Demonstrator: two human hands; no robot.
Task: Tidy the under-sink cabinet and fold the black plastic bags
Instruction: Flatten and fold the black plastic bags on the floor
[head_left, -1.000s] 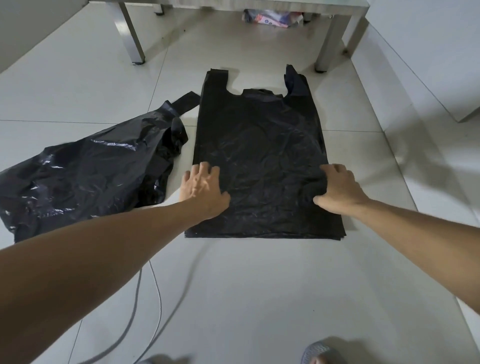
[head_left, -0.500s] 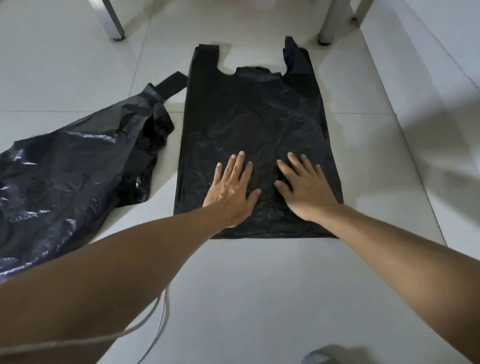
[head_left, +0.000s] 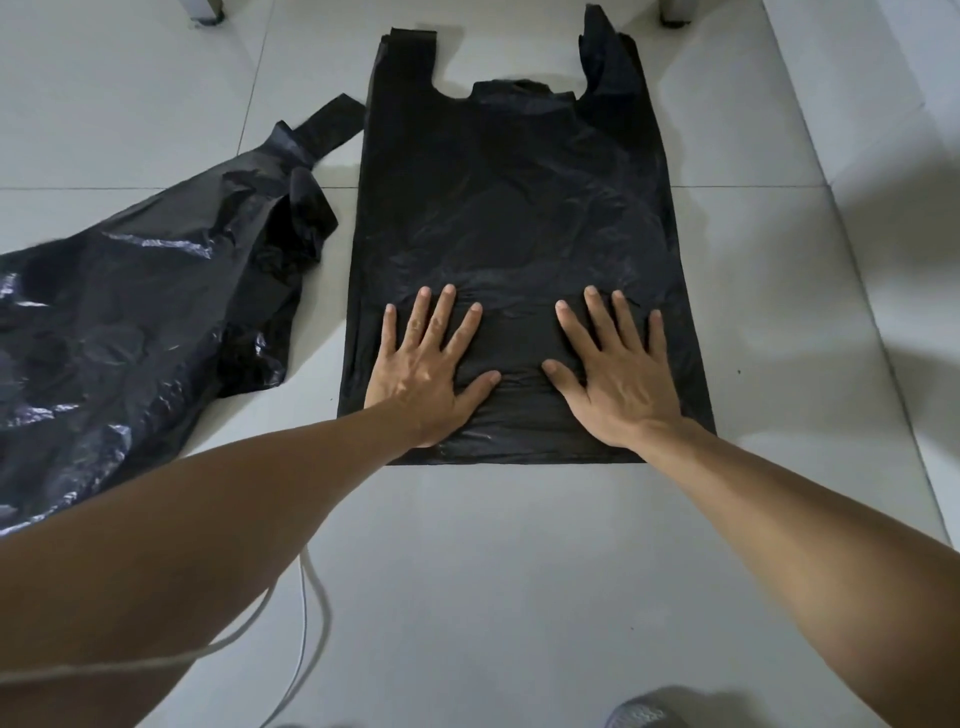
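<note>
A black plastic bag (head_left: 514, 208) lies flat on the pale tiled floor, its two handles pointing away from me. My left hand (head_left: 428, 366) presses palm down on the bag's near left part, fingers spread and straight. My right hand (head_left: 618, 369) presses flat on the near right part in the same way. A second black plastic bag (head_left: 130, 332) lies crumpled and glossy on the floor to the left, its handle reaching toward the flat bag.
Two metal table legs (head_left: 208, 8) stand at the top edge. A white cable (head_left: 306, 613) runs over the floor below my left arm. A grey slipper toe (head_left: 641, 714) shows at the bottom. A raised pale ledge (head_left: 883, 156) runs along the right.
Both hands slid from the bag's outer edges inward to its middle, then spread flat a little apart. The view moved closer and tilted down.
</note>
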